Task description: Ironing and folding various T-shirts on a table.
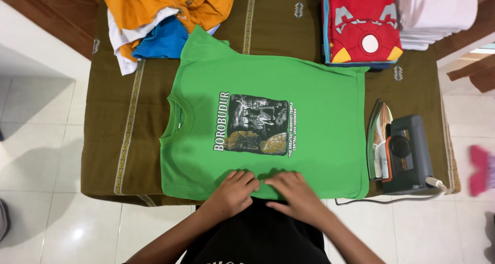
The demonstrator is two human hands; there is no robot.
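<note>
Orange garment [154, 4] cut off above

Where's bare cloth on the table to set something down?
Bare brown cloth left of the green T-shirt, below the unfolded clothes pile. Narrow strip between that pile and the folded red shirt. Crowded right by the iron; near edge under both hands.

One green shirt [268, 125] lies flat, one iron [399, 149] beside it, two clothes piles behind it (one messy), two hands on it.

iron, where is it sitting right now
In the head view the iron stands on its heel at the right end of the brown cloth-covered table, just right of the green t-shirt and below the folded red shirt.
</note>
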